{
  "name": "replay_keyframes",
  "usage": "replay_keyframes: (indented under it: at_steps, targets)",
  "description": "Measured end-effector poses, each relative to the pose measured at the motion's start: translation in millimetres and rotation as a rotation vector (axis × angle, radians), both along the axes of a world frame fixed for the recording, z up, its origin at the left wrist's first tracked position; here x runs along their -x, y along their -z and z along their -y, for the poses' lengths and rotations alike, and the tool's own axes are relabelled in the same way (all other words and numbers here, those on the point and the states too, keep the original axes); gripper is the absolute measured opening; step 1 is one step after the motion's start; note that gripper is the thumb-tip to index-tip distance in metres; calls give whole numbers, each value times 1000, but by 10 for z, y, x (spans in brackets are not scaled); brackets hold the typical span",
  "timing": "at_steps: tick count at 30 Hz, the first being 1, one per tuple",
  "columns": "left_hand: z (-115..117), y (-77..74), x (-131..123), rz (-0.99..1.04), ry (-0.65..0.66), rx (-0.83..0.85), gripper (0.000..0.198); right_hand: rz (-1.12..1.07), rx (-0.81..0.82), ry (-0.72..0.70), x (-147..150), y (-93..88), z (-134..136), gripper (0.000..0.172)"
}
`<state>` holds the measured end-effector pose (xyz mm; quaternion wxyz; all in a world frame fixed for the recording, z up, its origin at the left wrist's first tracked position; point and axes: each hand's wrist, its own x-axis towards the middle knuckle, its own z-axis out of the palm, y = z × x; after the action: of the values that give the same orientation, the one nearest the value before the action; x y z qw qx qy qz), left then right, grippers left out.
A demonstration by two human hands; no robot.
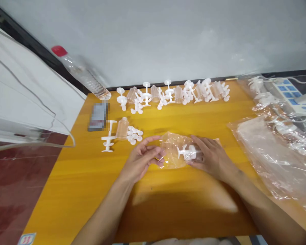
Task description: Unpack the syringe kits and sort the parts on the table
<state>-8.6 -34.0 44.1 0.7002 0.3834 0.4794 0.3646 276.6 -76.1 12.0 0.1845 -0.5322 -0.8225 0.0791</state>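
My left hand (142, 157) pinches the left edge of a small clear plastic bag (171, 147) lying on the yellow table (91, 190). My right hand (211, 156) grips the bag's right side, fingers closed over white plastic parts (187, 152) and a small clear bottle inside it. Left of my hands sit a loose small bottle (122, 128), a white plunger piece (108, 136) and several white caps (134, 134).
A row of small bottles and white plastic parts (173, 92) lines the table's far edge by the wall. A water bottle with a red cap (81, 72) leans at back left. Large clear bags (275, 153) and a power strip (292, 94) lie right. A phone (99, 116) lies left.
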Motion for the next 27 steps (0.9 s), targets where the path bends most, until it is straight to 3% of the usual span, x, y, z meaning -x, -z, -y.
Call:
replay_keyframes:
  at_steps: [3,6,8,11,13,15,20,27]
  targets:
    - [-2,21,-19,50,-21,-22,49,-101,15,-16,-44,4,-5,84]
    - [22,-5,-111,-130,102,-169,34,-143,-16,-36,-52,25,4,86]
    - [32,-75,-163,-272,158,-317,28,-171,-40,-53,-59,50,12,87]
    - [28,-213,-180,-415,89,-510,16,-202,-51,-43,-95,90,23,88]
    - [24,-284,-165,-456,61,-594,12,-197,-61,-45,-134,109,25,91]
    - [25,-317,-156,-450,138,-667,8,-190,-72,-71,-173,118,24,94]
    - [7,-209,-249,-479,439,-665,17,-161,-92,-119,-229,116,13,98]
    - [-26,-1,-532,-619,570,-809,20,-156,-126,-111,-258,139,8,96]
